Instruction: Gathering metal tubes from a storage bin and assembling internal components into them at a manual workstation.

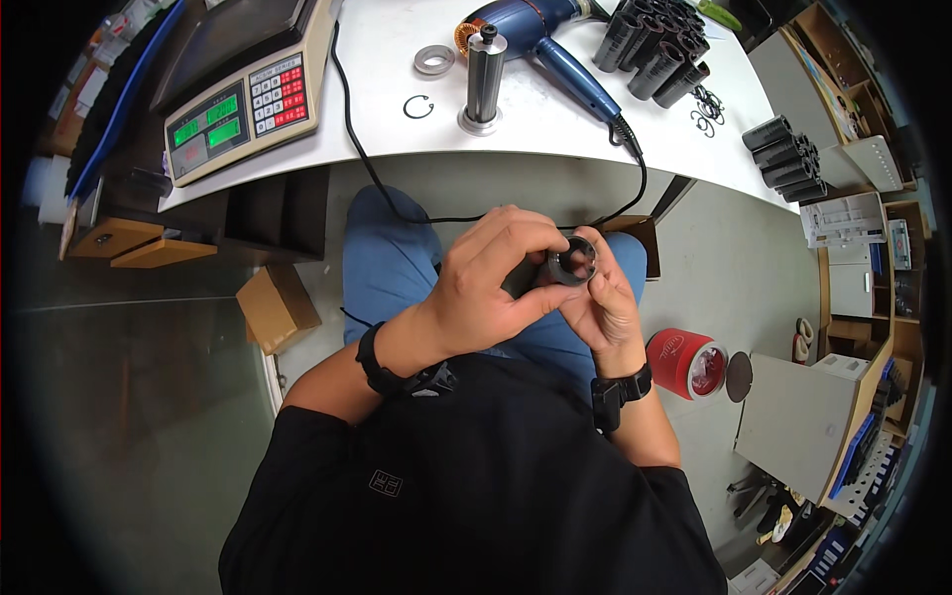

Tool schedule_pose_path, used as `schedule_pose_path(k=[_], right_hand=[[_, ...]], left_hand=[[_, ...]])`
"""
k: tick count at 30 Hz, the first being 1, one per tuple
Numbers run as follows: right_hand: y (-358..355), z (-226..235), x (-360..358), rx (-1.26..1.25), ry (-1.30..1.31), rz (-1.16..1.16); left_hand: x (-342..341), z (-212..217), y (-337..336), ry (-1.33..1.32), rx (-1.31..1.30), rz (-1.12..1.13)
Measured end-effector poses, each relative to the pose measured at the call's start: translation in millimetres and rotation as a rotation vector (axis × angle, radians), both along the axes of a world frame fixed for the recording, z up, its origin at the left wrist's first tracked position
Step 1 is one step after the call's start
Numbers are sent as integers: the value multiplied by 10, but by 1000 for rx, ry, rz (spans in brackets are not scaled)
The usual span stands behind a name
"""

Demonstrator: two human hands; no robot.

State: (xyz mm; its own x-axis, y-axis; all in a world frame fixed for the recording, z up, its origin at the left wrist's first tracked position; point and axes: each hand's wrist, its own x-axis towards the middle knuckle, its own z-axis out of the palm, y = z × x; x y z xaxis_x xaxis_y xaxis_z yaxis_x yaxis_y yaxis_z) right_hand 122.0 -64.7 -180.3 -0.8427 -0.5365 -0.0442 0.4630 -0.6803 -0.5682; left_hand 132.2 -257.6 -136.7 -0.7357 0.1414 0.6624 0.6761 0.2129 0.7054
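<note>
Over my lap, both hands hold a short black tube (572,264), its open end tilted up toward me. My left hand (486,278) is wrapped round its side, thumb and fingers near the rim. From the right, my right hand (608,302) grips the same tube, with fingertips behind it and the thumb at the rim. Part of the tube's body is hidden by my fingers. Beyond my hands on the white table (397,149) stands a silver cylinder (484,84) with a black knob on top. Beside it lie an open black snap ring (418,106) and a grey metal ring (433,59).
A blue hair dryer (570,74) lies behind the cylinder, its cord looping below the table edge. Several black tubes (654,69) stand at the back right, near loose snap rings (706,111); more tubes (786,159) lie at the right edge. A scale (253,104) sits left.
</note>
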Motion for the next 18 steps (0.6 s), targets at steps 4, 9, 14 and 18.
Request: schedule_pose_path(k=[4,9,14,18], right_hand=[[-19,-17,3,12,-1,4],[-35,-41,11,47,-4,15],[-25,-119,-2,50,-6,28],[3,-147,-27,-12,-23,41]], left_hand=[[-19,13,2,34,-24,16],[-37,2,0,49,-40,31],[-3,7,4,-34,-40,42],[-35,31,18,-112,-75,-30]])
